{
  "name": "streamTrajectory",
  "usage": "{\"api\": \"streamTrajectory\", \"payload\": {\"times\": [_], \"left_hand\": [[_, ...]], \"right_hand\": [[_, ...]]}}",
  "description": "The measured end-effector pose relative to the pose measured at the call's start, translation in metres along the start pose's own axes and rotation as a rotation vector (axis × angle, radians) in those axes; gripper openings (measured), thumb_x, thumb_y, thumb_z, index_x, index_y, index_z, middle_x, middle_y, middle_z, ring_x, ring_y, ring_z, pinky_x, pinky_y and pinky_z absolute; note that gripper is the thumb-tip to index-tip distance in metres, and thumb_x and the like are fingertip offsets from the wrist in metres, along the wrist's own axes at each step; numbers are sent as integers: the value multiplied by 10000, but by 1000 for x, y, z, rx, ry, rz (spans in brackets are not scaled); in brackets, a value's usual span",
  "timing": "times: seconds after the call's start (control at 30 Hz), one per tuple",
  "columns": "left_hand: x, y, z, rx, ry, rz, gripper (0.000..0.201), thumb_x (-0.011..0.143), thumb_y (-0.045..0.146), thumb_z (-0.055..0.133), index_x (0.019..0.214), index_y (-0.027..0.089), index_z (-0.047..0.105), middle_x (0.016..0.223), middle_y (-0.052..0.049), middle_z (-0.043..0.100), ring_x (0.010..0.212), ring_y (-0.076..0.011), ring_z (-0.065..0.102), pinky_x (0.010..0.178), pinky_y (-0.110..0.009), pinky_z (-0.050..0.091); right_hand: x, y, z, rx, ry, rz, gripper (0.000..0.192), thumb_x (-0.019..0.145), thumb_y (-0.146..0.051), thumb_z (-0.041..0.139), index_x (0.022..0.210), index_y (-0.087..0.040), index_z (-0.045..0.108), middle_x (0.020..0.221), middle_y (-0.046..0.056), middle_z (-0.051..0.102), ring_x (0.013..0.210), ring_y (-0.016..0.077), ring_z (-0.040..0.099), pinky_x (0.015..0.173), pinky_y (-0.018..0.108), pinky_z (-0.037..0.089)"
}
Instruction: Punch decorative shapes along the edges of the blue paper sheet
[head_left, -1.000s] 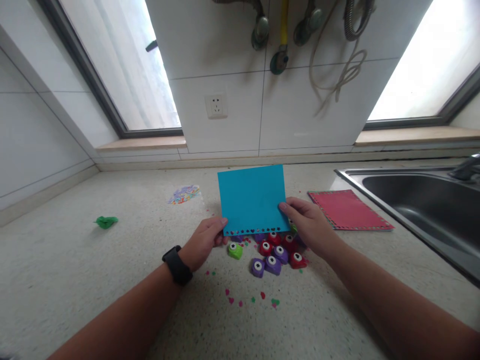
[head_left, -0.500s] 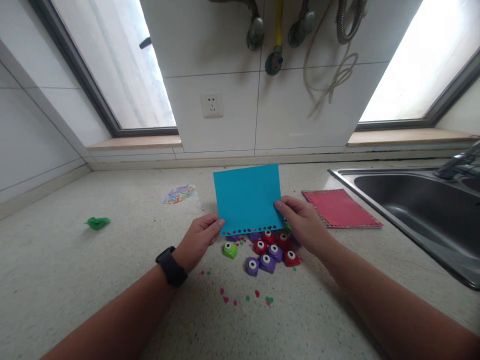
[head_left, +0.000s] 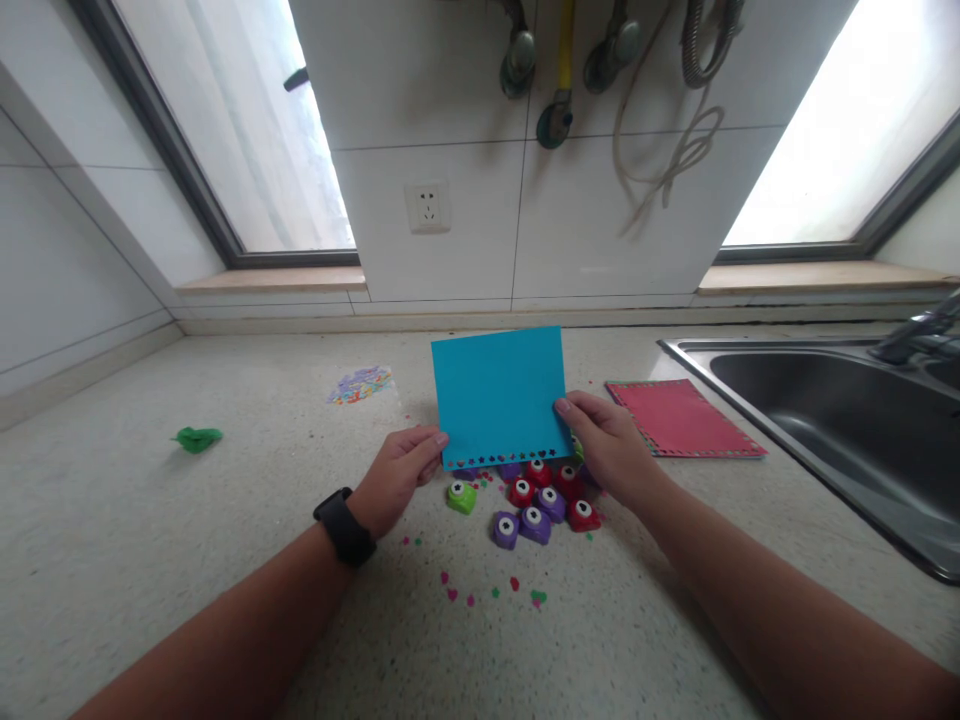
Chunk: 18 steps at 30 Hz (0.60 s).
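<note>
I hold a blue sheet of paper (head_left: pixel 501 395) up over the speckled counter (head_left: pixel 225 540), with a row of small shapes punched along its lower edge. My left hand (head_left: pixel 395 475) pinches its lower left corner; a black watch sits on that wrist. My right hand (head_left: pixel 609 448) pinches the lower right edge. Just below the sheet lie several small craft punches: a green one (head_left: pixel 460 496), red ones (head_left: pixel 523 491) and purple ones (head_left: pixel 507 529).
A red sheet (head_left: pixel 681 418) with a punched border lies to the right, beside a steel sink (head_left: pixel 840 410). Paper confetti (head_left: pixel 495 592) dots the counter near me. A heap of coloured scraps (head_left: pixel 360 384) and a crumpled green scrap (head_left: pixel 196 438) lie to the left. Wall socket (head_left: pixel 427 207) behind.
Both hands keep their grip on the blue sheet, which stays almost where it was; only the view shifts slightly.
</note>
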<state>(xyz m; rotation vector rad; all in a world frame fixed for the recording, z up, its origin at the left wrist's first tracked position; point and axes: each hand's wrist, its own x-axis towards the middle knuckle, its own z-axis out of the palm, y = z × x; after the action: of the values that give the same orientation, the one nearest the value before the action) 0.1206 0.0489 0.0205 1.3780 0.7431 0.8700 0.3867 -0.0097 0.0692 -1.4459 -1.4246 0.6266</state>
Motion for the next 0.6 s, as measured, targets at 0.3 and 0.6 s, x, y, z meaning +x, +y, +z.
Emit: {"api": "streamTrajectory", "payload": {"times": [0.3,0.6], "left_hand": [[1,0,0,5,-13,25,423,928,449,607,655,155,473,542,53,356,516,-84,270,527,-282,170],[1,0,-1,-57,-66,32,405,919,422,616,652,152,474,552,53,359,520,-80,261,530,-280,152]], "right_hand": [[0,4,1,-9,8,-7,391,905,-519,534,777,-163,632,697,12,491,664,159,449,602,290,351],[0,6,0,1,6,-4,396,911,-530,539,804,-163,639,706,8,500,664,153,448,602,286,354]]}}
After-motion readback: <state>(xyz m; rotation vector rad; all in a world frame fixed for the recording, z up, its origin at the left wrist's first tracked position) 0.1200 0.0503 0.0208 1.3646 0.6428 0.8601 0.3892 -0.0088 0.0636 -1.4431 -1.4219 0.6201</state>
